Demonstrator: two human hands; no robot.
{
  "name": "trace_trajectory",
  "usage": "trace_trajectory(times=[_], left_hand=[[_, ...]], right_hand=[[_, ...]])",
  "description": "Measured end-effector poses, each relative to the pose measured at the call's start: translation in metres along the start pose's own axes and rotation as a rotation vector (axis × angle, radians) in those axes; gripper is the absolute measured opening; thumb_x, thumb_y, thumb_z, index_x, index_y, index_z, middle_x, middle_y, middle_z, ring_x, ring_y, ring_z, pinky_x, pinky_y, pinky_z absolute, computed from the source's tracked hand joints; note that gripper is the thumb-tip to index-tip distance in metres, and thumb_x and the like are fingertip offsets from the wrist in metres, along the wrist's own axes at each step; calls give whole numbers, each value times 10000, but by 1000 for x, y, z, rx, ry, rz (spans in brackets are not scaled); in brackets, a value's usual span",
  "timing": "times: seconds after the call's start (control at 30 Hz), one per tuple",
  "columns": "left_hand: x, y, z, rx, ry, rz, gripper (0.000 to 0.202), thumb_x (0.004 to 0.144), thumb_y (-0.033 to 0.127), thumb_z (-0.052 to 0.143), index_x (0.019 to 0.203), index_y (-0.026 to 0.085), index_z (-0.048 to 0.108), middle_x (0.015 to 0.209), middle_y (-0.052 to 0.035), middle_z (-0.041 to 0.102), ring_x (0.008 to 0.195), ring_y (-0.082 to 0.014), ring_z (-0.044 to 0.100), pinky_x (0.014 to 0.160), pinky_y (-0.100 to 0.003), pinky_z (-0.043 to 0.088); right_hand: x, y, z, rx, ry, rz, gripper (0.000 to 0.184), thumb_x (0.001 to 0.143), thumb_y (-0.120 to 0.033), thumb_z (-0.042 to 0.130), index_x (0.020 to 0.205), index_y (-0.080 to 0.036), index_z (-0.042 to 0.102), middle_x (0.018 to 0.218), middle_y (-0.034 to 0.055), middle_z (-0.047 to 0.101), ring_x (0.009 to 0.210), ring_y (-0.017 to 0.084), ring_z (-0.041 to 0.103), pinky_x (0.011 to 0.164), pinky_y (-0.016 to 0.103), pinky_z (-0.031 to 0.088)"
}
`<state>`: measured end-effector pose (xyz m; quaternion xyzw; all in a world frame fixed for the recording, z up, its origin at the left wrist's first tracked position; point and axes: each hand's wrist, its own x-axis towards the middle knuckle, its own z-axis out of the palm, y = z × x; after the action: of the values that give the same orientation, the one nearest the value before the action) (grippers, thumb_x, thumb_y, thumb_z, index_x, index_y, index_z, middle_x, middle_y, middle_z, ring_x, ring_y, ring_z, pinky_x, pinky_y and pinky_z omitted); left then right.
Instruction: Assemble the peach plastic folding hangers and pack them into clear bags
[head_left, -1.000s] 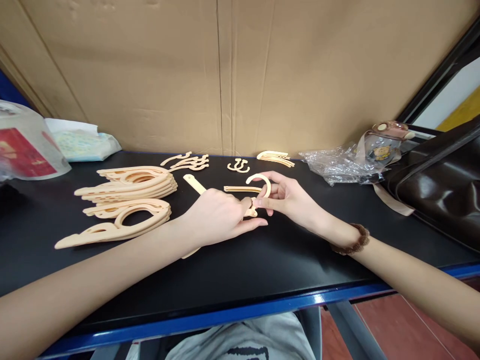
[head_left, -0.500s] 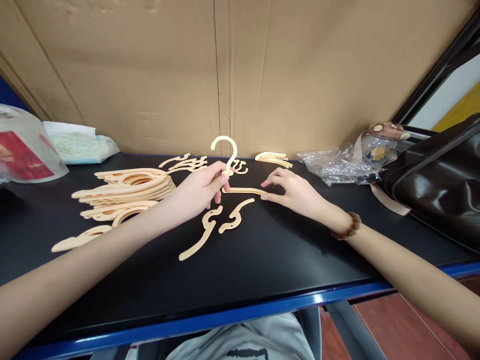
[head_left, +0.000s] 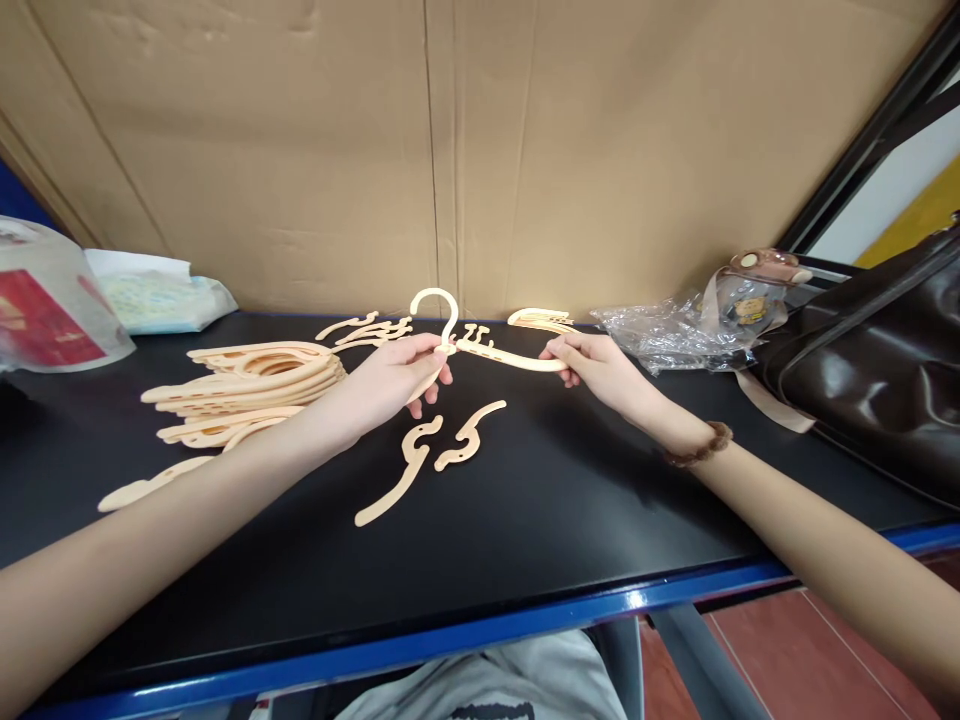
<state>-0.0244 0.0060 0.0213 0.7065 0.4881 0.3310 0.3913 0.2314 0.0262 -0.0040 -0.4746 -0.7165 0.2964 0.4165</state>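
Observation:
My left hand is closed on the stem of a cream plastic hook piece, held upright above the black table. Pinched in my right hand is the far end of a curved cream arm piece, lifted off the table, its near end meeting the hook at my left fingers. Below my hands two loose curved pieces lie flat, a longer piece and a shorter piece. A brown bead bracelet is on my right wrist.
A stack of flat cream hanger parts lies at left, with small parts and more strips near the cardboard wall. Crumpled clear plastic and a dark bag sit at right, packets at far left.
My left hand raised the hook upright from the table. My right hand then picked up the curved arm piece and brought it to the hook. Two loose pieces were uncovered on the table.

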Motion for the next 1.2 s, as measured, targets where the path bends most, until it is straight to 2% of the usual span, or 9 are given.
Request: trace_trajectory(times=[0.23,0.37,0.47,0.53,0.67,0.83,0.93,1.07,1.2], left_hand=[[0,-2,2,-47,-31,-35,207,897,364,470,848,176,541,810,-14,553,598,-93,483,449,-184,412],[-6,1,6,-112,-63,-56,181,885,332,490,855,164,548,815,-16,552,577,-82,466,454,-185,406],[-9,4,9,-176,-93,-58,191,881,348,516,901,162,558,831,-16,559,567,-73,461,459,-185,395],[-11,6,11,-186,-85,-71,205,884,357,522,902,159,572,813,-11,559,547,-65,447,448,-181,377],[-13,9,15,-161,-83,-83,278,886,397,544,1022,168,624,834,-17,568,587,-82,473,440,-180,380],[-17,8,20,-160,-184,-47,395,902,501,502,1110,200,651,829,-8,558,618,-89,470,472,-180,393],[-19,9,22,-135,-210,6,412,920,507,472,1128,199,651,696,31,479,539,-69,405,474,-178,371],[-19,10,22,-132,-239,86,382,925,448,493,1156,186,645,679,38,428,565,-77,402,491,-182,392],[-18,10,20,-96,-251,181,337,919,410,507,1122,194,668,826,-3,511,703,-108,493,547,-196,442]], right_hand=[[-7,-14,-4,611,-56,115,400,814,-552,632,847,-159,697,578,-61,397,521,42,390,547,184,419],[-12,-22,-7,686,-123,44,279,788,-461,704,857,-192,698,634,-49,467,552,46,435,534,175,444],[-14,-28,-8,596,-94,-13,208,751,-334,757,911,-219,691,720,-40,537,579,56,474,580,205,483],[-16,-31,-8,464,8,-99,180,778,-352,724,879,-212,673,779,-21,581,627,78,518,652,244,501],[-21,-38,-5,-59,201,-365,215,918,-365,549,794,-189,557,886,25,637,826,128,590,793,267,452],[-31,-42,9,-448,-116,-328,274,1009,-396,344,873,-206,487,659,-30,556,571,100,512,608,237,384],[-33,-39,18,-632,-247,-327,324,1014,-407,315,855,-202,508,786,5,604,665,132,557,626,260,376],[-36,-36,24,-622,-337,-342,220,1012,-344,329,993,-196,490,970,56,649,835,193,626,712,297,423],[-40,-38,23,-525,-400,-264,211,1004,-379,331,1093,-196,383,957,68,667,783,211,641,642,301,427]])
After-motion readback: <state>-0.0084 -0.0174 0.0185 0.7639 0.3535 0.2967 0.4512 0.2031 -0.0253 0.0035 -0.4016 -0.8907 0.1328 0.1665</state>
